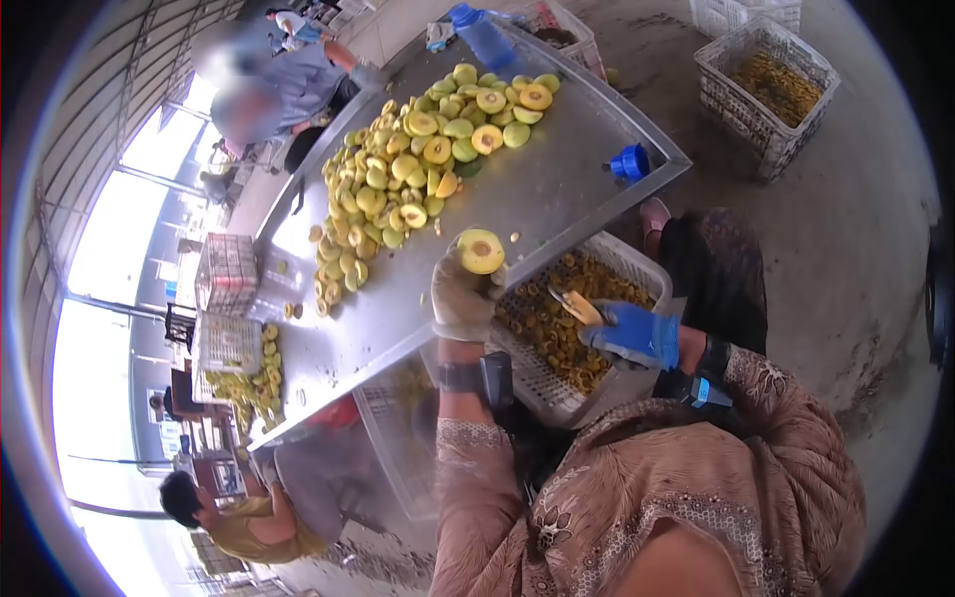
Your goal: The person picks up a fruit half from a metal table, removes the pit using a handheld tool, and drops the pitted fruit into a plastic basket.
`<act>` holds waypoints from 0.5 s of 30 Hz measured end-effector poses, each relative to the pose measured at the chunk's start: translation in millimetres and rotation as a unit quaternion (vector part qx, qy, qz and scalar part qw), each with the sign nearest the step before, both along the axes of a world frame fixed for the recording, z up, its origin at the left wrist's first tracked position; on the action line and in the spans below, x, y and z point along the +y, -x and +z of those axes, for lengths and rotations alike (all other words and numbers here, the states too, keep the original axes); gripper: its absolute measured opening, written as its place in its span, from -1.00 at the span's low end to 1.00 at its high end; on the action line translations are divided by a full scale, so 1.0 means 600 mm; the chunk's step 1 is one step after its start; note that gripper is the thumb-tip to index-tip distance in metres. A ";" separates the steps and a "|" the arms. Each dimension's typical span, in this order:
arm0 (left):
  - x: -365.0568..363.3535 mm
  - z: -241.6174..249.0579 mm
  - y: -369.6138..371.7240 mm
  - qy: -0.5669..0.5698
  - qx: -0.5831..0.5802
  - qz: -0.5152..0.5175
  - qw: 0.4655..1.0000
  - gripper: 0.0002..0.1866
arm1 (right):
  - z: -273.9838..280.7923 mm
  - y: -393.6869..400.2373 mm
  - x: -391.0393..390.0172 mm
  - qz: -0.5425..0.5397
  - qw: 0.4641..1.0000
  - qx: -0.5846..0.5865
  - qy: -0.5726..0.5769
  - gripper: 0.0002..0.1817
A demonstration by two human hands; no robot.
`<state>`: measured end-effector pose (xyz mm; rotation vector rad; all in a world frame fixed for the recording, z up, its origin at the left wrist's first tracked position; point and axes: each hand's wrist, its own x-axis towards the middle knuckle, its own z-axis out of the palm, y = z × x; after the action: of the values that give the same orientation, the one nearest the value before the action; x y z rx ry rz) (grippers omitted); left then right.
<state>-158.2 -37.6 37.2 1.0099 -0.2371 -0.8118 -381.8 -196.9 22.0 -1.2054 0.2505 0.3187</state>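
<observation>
- Fruit half point(481, 252): held up in the gloved left hand point(464, 298), cut face showing, beside the tabletop point(517, 189) edge; cut through, but impossible to tell whether pitted.
- Tan-handled tool point(579, 306): gripped in the closed, blue-gloved right hand point(633, 336), metal end over the near crate point(639, 263), apart from the fruit half.
- Judged partway along: many small yellow-brown pieces point(562, 343) gathered in the near crate, against a large heap of green-yellow fruit point(398, 174) left on the tabletop, several with cut faces showing.
- Near crate: below the tabletop edge, white, slatted, spread across with pieces.
- Far crate point(786, 147): on the floor, holding similar yellow-brown pieces.
- White crate point(229, 343) across the tabletop: beside more green-yellow fruit point(261, 390); contents hidden.
- Blue bottle point(484, 38) lying at the tabletop's far end; blue cup point(629, 162) near a corner.
</observation>
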 end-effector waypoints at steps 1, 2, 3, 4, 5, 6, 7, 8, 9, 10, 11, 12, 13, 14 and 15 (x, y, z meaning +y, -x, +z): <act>0.007 0.008 0.027 0.014 0.014 0.004 1.000 -0.52 | 0.007 -0.004 0.008 0.001 1.000 -0.002 0.011 -0.66; 0.008 0.013 0.054 0.041 0.035 0.036 0.998 -0.51 | 0.017 -0.011 0.018 0.001 1.000 -0.005 0.023 -0.66; 0.017 0.006 0.064 0.031 -0.006 0.032 0.999 -0.50 | 0.024 -0.017 0.027 0.000 0.999 -0.008 0.034 -0.66; 0.025 0.000 0.073 0.021 -0.047 0.027 0.998 -0.50 | 0.025 -0.022 0.034 0.009 0.999 -0.015 0.031 -0.63; 0.031 -0.005 0.080 0.011 -0.089 0.022 0.996 -0.49 | 0.026 -0.025 0.042 0.008 0.999 -0.017 0.040 -0.63; 0.035 0.000 0.093 0.019 -0.039 0.043 0.998 -0.49 | 0.026 -0.029 0.050 0.007 0.999 -0.020 0.049 -0.63; 0.036 0.013 0.110 0.026 0.012 0.064 0.997 -0.48 | 0.028 -0.033 0.058 0.006 0.998 -0.024 0.057 -0.63; 0.037 0.018 0.122 0.034 0.062 0.085 0.994 -0.47 | 0.032 -0.035 0.066 0.004 0.997 -0.036 0.065 -0.62; 0.037 0.014 0.127 0.028 0.062 0.109 0.992 -0.46 | 0.035 -0.037 0.073 0.001 0.996 -0.047 0.073 -0.60; 0.036 0.010 0.131 0.021 0.063 0.133 0.989 -0.44 | 0.038 -0.038 0.079 -0.001 0.995 -0.058 0.080 -0.58; 0.037 0.006 0.134 0.014 0.063 0.156 0.986 -0.43 | 0.037 -0.040 0.085 -0.003 0.988 -0.079 0.130 -0.58; 0.041 0.004 0.134 0.010 0.060 0.150 0.987 -0.42 | 0.035 -0.044 0.089 -0.006 0.979 -0.100 0.179 -0.58; 0.047 0.001 0.134 0.005 0.056 0.143 0.988 -0.41 | 0.031 -0.047 0.092 -0.008 0.966 -0.121 0.228 -0.58; 0.050 -0.001 0.134 0.000 0.052 0.137 0.989 -0.41 | 0.025 -0.049 0.095 -0.016 0.952 -0.144 0.269 -0.57; 0.051 0.000 0.137 -0.007 0.049 0.147 0.988 -0.40 | 0.019 -0.052 0.098 -0.024 0.936 -0.167 0.310 -0.56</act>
<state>-240.1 -7.2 37.0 0.9866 0.0038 -0.5931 -350.6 -138.1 33.4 -1.8494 0.0816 -0.0245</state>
